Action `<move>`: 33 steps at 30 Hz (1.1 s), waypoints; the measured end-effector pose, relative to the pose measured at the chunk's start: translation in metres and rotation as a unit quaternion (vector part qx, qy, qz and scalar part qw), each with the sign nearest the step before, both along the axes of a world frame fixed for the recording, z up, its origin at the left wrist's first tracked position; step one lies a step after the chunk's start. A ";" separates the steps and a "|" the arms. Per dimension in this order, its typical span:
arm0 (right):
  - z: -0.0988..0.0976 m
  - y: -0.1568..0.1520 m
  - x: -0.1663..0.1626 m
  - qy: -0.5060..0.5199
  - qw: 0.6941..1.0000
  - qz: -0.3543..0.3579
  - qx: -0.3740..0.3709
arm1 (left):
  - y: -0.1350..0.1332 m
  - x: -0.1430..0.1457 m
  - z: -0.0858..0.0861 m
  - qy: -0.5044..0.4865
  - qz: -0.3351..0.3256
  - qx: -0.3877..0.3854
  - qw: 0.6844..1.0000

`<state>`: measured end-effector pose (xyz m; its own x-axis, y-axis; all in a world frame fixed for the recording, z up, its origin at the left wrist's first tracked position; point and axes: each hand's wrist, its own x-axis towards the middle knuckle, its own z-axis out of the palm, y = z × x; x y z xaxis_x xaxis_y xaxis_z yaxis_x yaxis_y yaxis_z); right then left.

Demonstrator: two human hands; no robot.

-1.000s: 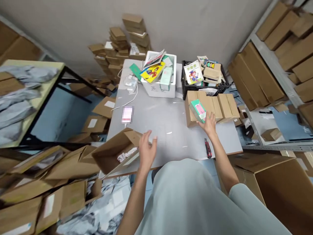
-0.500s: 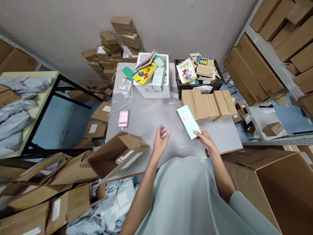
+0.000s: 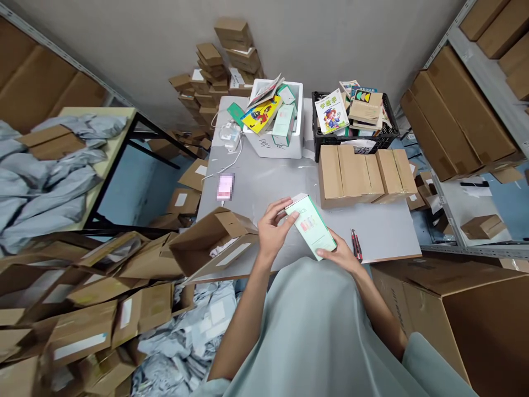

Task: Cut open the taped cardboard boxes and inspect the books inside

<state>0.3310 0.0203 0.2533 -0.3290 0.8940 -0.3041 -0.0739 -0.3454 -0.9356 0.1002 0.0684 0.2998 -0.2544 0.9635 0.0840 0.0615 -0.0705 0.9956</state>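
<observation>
A slim white carton with green edges (image 3: 311, 227) is held between both hands over the front of the grey table (image 3: 273, 182). My left hand (image 3: 273, 227) grips its upper left end, the thumb on the printed face. At the lower right end my right hand (image 3: 339, 252) holds it, thumb on the front and fingers behind. What look like lifted flaps show at the carton's top end. Left of my hands stands an open cardboard box (image 3: 219, 242) with something whitish inside. A red and black utility knife (image 3: 356, 245) lies right of my right hand.
A white foam box (image 3: 275, 149) with booklets and green-white cartons stands at the back, beside a black crate (image 3: 343, 141) of books. Small brown boxes (image 3: 351, 179) line up before the crate. A phone (image 3: 225, 187) lies at left. A large open carton (image 3: 446, 281) stands at right.
My left hand has moved from empty and open to gripping the carton's upper end. My right hand has brought the carton left and nearer my body. The view has shifted slightly.
</observation>
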 end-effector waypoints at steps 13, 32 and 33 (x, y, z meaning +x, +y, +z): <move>0.003 -0.021 -0.015 0.036 0.999 -0.019 -0.011 | -0.014 0.000 0.016 0.001 -0.028 -0.033 0.999; 0.020 0.093 0.017 -0.045 0.981 -0.035 0.188 | -0.074 0.018 -0.030 -0.260 -0.248 -0.283 0.889; 0.022 0.098 0.014 -0.042 0.978 -0.028 0.200 | -0.075 0.019 -0.029 -0.260 -0.253 -0.282 0.888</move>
